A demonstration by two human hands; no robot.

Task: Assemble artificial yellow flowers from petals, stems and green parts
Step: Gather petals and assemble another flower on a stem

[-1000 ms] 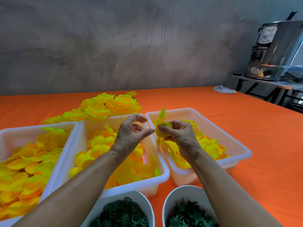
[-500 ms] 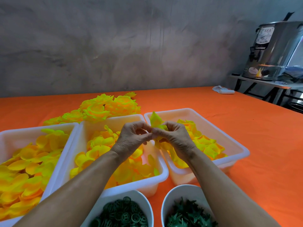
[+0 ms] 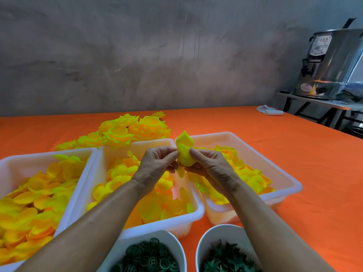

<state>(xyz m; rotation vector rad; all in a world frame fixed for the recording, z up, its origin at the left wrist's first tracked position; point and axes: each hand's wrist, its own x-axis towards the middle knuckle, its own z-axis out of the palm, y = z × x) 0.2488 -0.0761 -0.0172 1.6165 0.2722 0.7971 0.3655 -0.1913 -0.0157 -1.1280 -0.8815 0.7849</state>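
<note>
Both hands meet above the gap between the middle and right tubs. My left hand and my right hand pinch a yellow petal piece from either side, its pointed top sticking up above the fingers. Three white tubs hold loose yellow-orange petals: left tub, middle tub, right tub. A pile of finished yellow flowers lies on the orange table behind the tubs. Near me, one white bowl holds green ring parts and another bowl holds green spiky parts.
The orange table stretches to the right and back, with a small white rolled cloth at its far right edge. A steel urn stands on a side stand beyond the table. A grey wall runs behind.
My left hand came right from empty air and joined my right hand on the petal piece. The piece now stands more upright between both sets of fingers.
</note>
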